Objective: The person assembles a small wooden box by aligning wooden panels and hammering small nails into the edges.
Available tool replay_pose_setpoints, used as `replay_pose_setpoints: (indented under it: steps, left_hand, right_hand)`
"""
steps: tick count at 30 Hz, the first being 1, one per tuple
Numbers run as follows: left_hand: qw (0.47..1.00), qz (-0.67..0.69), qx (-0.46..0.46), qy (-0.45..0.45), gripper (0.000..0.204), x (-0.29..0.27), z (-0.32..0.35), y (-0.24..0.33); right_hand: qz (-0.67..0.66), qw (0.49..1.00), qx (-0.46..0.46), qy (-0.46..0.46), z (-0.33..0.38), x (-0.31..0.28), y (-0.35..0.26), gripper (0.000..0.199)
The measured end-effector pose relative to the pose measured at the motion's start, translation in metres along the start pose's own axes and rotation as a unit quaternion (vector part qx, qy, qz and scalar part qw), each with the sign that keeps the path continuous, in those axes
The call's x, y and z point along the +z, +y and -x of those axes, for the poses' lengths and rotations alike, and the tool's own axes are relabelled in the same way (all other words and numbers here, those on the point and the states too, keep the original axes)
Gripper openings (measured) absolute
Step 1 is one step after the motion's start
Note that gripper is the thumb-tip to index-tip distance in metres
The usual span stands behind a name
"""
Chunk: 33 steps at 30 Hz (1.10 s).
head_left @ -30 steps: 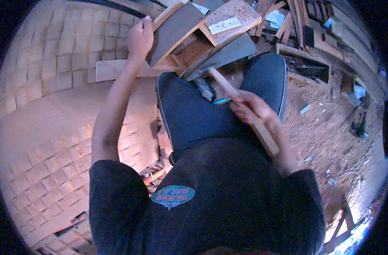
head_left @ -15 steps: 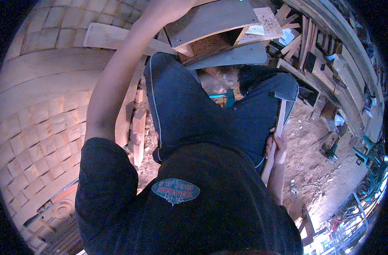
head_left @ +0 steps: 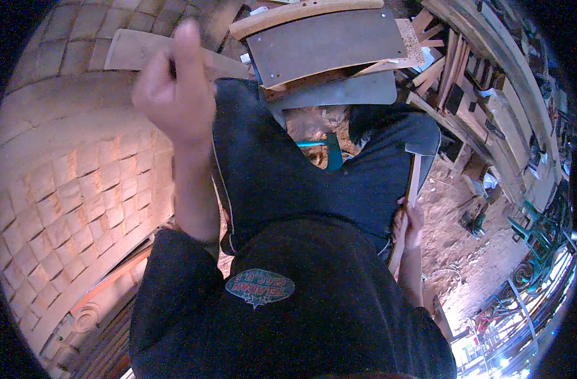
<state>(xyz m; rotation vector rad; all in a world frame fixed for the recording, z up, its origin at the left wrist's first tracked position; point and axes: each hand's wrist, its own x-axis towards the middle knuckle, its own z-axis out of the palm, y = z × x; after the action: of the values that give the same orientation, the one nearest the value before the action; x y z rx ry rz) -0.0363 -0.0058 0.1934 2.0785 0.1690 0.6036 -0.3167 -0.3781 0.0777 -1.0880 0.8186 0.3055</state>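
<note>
My left hand (head_left: 175,91) is raised over the left thigh, away from the wooden piece. Its fingers are curled and slightly blurred; whether a small thing sits in them is hidden. By my right thigh, my right hand (head_left: 408,222) is closed round the wooden handle of a hammer (head_left: 415,174). The metal head of the hammer lies at my right knee. In front of my knees is a box-like wooden piece (head_left: 326,50) with a dark panel on top. Small light spots, like nail heads, show near the panel's corners. A pale wooden rail (head_left: 307,16) runs along its far edge.
A grey board (head_left: 339,90) lies under the wooden piece. Between my legs is a teal tool-like thing (head_left: 333,151). A plank (head_left: 137,52) lies at the far left, above a woven-pattern panel (head_left: 80,196). Scrap timber (head_left: 453,69) is heaped at the right.
My left hand has come back from the far side of the wooden piece to above my left thigh. The piece's top panel now tilts more toward me. My right hand keeps the hammer.
</note>
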Motion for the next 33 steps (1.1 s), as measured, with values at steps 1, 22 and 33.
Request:
replay_pose_setpoints:
  steps: [1, 22, 33]
  left_hand:
    - [0.997, 0.069, -0.032, 0.014, 0.050, -0.001, 0.016, -0.002]
    - [0.737, 0.399, -0.143, -0.526, 0.053, -0.002, 0.240, -0.021]
    - [0.852, 0.373, -0.365, -0.049, 0.044, -0.083, 0.193, -0.086]
  right_hand:
    - [0.006, 1.000, 0.004, 0.006, 0.001, -0.001, 0.000, 0.031]
    - [0.242, 0.906, 0.002, -0.348, 0.037, 0.124, -0.024, 0.021]
    - [0.611, 0.700, -0.185, -0.320, -0.111, 0.157, -0.048, 0.031]
